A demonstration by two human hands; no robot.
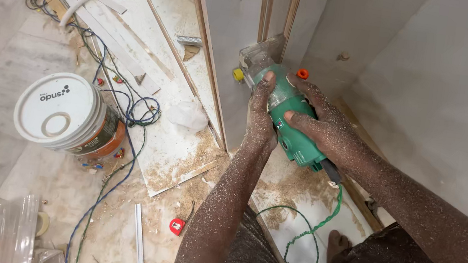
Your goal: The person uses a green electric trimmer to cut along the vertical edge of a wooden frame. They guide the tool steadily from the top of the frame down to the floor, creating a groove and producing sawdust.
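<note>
Both hands gripped a green router (291, 126) against a grey panel (230, 42): left hand (261, 114) clamped on its side, right hand (321, 124) wrapped over its top. Sawdust covered the floor (117, 206) beside a white bucket (63, 113).

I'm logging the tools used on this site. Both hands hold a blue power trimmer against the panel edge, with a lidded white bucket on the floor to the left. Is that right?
Not quite: the trimmer is green, not blue, as the head view shows. The rest holds: the left hand and right hand both hold it against the panel edge, and the lidded white bucket stands on the floor to the left.
</note>
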